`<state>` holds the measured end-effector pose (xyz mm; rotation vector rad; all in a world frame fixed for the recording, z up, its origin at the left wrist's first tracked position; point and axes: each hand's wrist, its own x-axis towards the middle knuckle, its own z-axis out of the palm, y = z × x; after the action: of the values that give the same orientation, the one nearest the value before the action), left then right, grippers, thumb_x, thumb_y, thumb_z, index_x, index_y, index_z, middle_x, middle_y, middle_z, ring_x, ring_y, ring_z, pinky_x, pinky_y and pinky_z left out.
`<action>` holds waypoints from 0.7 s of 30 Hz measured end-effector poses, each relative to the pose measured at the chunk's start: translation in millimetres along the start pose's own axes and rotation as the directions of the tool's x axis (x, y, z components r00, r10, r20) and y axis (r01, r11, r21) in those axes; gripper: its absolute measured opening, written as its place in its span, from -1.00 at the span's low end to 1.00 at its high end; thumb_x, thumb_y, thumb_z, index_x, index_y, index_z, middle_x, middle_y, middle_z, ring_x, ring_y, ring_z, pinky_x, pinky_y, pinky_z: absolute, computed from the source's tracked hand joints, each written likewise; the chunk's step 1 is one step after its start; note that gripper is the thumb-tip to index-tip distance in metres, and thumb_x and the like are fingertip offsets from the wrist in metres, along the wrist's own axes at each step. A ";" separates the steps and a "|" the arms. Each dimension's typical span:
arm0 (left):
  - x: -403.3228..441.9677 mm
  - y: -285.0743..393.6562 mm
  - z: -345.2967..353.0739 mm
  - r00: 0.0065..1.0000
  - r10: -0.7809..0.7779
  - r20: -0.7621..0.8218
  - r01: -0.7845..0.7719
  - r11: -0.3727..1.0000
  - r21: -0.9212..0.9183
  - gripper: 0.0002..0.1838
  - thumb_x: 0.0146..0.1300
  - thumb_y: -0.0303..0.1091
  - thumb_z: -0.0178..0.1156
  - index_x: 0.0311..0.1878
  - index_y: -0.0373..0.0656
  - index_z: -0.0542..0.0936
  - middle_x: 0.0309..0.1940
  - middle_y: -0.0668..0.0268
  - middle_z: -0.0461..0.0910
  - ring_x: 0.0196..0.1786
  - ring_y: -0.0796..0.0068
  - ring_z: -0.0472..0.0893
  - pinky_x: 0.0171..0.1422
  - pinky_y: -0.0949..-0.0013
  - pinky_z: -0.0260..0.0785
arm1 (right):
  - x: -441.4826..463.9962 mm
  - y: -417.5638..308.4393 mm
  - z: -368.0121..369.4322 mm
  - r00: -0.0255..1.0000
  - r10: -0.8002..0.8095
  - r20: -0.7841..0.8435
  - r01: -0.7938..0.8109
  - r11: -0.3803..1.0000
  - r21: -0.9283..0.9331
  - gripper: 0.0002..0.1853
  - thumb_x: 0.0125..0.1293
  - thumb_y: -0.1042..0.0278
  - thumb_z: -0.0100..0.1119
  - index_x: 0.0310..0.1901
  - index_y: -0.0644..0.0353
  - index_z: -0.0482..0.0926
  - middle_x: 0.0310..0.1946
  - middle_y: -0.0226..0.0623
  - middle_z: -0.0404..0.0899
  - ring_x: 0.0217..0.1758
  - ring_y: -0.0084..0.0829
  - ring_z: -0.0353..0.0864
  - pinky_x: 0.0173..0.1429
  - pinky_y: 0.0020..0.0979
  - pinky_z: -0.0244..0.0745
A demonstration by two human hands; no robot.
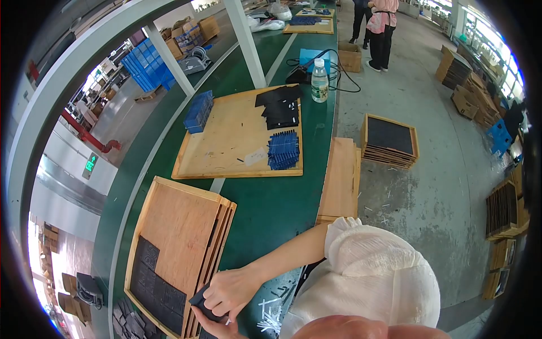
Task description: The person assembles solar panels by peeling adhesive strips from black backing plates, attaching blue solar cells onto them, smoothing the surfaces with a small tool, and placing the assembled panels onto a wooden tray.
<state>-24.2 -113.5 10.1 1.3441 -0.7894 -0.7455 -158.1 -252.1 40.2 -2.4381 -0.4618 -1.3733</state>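
My right hand [232, 289] is closed, its fingers pressing on a small dark flat piece [199, 296]. Below it, my left hand [213, 324] pinches the same piece from its lower edge; part of this hand is hidden at the frame's bottom. A tiny white bit shows by the fingertips. Beside the hands is a stack of wooden trays [183, 226], its top tray partly covered with black flat pieces [161, 294]. Loose black pieces [131, 322] lie in a pile at the lower left. White strips [270, 319] are scattered on the green table right of my hands.
Farther along the green table [276, 209] lies a wooden board [226, 135] with black sheets, a bundle of blue parts [283, 150] and a blue basket [199, 111]. A water bottle [319, 82] stands near the edge. Stacked trays [389, 141] sit on the floor. Two people stand beyond.
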 end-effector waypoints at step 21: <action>20.1 30.0 3.5 0.930 -0.363 0.059 0.349 0.820 -0.455 -0.34 0.47 0.23 -0.18 0.45 0.05 0.39 0.23 0.26 0.57 0.10 0.22 0.61 0.14 0.12 0.47 | 6.8 -34.3 -12.5 0.950 0.167 0.263 -0.291 0.779 0.555 -0.73 -0.07 0.16 0.42 -0.45 0.11 0.55 -0.43 -0.43 0.56 -0.31 -0.31 0.62 -0.30 -0.25 0.43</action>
<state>-15.8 -129.7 41.5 1.0704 -0.2984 -1.1282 -178.7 -225.4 55.9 -2.0230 -0.5210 -0.7313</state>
